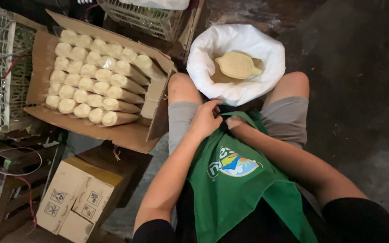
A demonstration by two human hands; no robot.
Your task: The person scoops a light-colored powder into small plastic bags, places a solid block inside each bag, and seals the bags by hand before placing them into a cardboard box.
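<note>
Green apron (244, 184) is closest to the lens, draped over the lap, long axis running from the waist toward the knees, top corner pointing at the white sack. Both hands meet at that upper edge, between the thighs. Left hand (205, 119) sits knuckles-up, fingers curled shut and pinching the apron's dark edge. Right hand (234, 121) is mostly hidden behind the cloth fold; only a few fingers show, so I cannot tell if they're closed or loose. The two hands are just beside each other, almost touching.

White sack (237, 58) stands open between the knees, rim rolled down, filled with pale grain. Scoop (237, 65) lies flat on the grain, heaped full, handle pointing right toward the sack's right rim.

Open cardboard box (95, 76) sits left of the left knee, packed with rows of filled tapered bags (93, 78), round ends toward the box's left wall, tails pointing right. Smaller closed carton (77, 200) sits below it, near the left elbow.
</note>
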